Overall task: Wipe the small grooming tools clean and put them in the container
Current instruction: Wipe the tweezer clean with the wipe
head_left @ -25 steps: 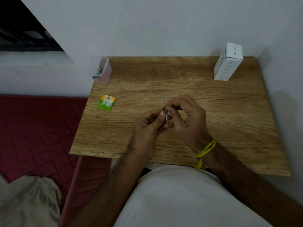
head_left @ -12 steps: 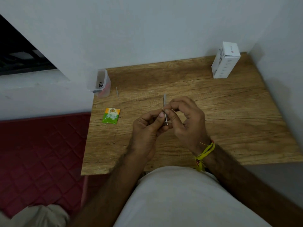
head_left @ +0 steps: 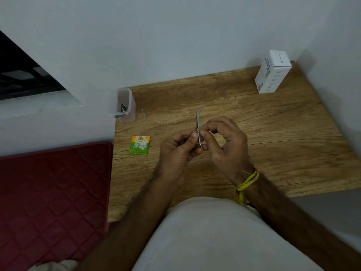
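Note:
A thin metal grooming tool [head_left: 198, 119] stands nearly upright over the middle of the wooden table [head_left: 273, 130]. My left hand [head_left: 176, 151] pinches its lower part between thumb and fingers. My right hand [head_left: 224, 145] pinches the same tool from the right, fingertips at its middle. No cloth shows between the fingers. A clear plastic container [head_left: 123, 103] stands at the table's back left corner with dark tools inside. Another slim metal tool [head_left: 144, 116] lies on the table just right of the container.
A small green and orange sachet [head_left: 139, 145] lies on the table left of my hands. A white box [head_left: 272, 72] stands at the back right by the wall. A red quilted mattress [head_left: 52, 188] lies left of the table. Walls close the back and right.
Both hands keep their hold on the tool with only small finger shifts. The camera has tilted, so the table appears rotated.

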Tool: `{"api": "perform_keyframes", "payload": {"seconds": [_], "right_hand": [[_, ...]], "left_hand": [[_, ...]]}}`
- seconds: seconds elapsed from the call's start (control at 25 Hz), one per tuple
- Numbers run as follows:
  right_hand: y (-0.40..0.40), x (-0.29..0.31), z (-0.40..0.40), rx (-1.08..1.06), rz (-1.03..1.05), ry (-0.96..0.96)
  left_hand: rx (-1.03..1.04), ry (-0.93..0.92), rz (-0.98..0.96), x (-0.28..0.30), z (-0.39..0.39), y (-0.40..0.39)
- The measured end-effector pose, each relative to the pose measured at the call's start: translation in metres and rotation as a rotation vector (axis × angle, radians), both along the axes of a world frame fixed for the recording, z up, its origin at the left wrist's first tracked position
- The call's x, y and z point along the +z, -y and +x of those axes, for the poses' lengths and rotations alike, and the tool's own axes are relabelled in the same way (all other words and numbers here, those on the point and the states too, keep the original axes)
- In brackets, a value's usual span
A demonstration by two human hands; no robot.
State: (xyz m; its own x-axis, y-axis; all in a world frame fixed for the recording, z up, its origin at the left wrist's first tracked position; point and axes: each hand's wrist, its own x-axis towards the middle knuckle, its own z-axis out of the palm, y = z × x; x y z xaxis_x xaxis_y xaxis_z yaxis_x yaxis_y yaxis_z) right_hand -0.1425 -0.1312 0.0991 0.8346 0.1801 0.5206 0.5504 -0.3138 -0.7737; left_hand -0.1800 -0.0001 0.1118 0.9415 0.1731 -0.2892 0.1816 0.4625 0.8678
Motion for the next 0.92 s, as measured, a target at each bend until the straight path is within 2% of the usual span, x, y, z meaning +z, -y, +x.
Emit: {"api": "perform_keyframes", "payload": {"seconds": [0.52,0.92], "right_hand": [[-0.002,-0.005,0.013,0.07,-0.03,-0.053],[0.014,-0.007,0.029,0.149,-0.046,-0.016]], "left_hand": [[0.078,-0.068,-0.031,-0.007,0.01,-0.002],[0.113,-0.073,-0.073,0.003,0.022,0.005]]}}
